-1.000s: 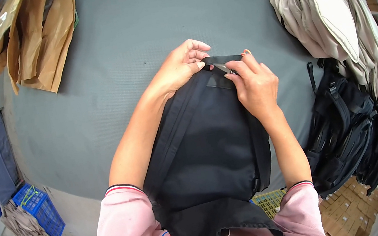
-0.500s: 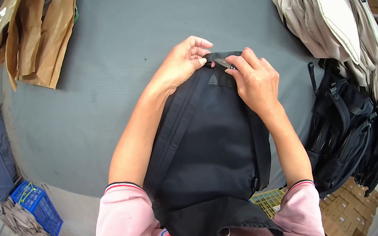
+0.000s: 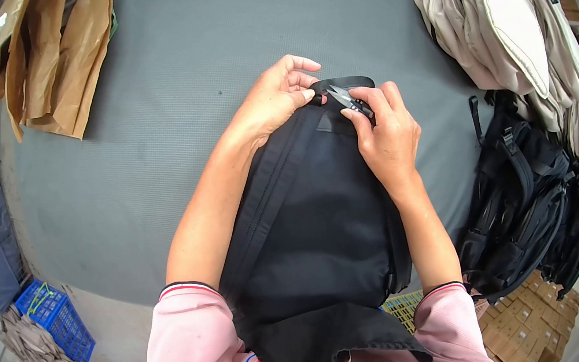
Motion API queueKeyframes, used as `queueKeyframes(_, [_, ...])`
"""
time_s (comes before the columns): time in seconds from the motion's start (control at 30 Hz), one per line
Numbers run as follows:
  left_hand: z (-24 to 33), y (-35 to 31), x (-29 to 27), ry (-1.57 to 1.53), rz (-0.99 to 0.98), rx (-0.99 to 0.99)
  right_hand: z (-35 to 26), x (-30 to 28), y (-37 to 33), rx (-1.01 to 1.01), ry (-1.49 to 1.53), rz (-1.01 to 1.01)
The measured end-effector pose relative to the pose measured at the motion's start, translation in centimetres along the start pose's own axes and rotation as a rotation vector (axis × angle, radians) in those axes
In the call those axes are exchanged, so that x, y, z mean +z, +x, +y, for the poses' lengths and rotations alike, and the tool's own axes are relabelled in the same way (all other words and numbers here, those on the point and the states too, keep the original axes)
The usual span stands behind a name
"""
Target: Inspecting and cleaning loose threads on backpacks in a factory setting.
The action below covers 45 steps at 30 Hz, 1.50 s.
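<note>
A black bag [image 3: 318, 229] lies on the grey surface [image 3: 153, 156], close to the person. The left hand [image 3: 278, 97] pinches the bag's top loop [image 3: 342, 84]. The right hand [image 3: 386, 134] holds small snips [image 3: 348, 98] (blades at the loop). More black bags [image 3: 530, 206] sit at the right, pale bags [image 3: 488, 12] above them.

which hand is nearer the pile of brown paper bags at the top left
Left. The left hand lies on the black backpack's top, on the side toward the brown paper bags; the right hand sits farther right.
</note>
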<state>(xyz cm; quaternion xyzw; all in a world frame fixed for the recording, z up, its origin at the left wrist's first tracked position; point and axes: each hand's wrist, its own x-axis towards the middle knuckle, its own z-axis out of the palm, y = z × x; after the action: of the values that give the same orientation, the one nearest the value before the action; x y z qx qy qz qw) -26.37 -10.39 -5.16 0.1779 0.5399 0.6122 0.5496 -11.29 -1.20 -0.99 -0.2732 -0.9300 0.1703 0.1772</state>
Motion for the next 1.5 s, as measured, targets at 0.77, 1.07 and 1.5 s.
queueKeyframes(0.77, [-0.3, 0.2, 0.1, 0.001, -0.008, 0.013, -0.3, -0.5, 0.3, -0.063, -0.102, -0.054])
queueKeyframes(1.07, [-0.1, 0.4, 0.4, 0.014, -0.012, -0.006, 1.5, 0.4, 0.0, 0.169, 0.272, -0.064])
queueKeyframes(1.5, [0.0, 0.3, 0.2, -0.009, 0.004, -0.004, 0.4, 0.7, 0.3, -0.007, 0.026, 0.009])
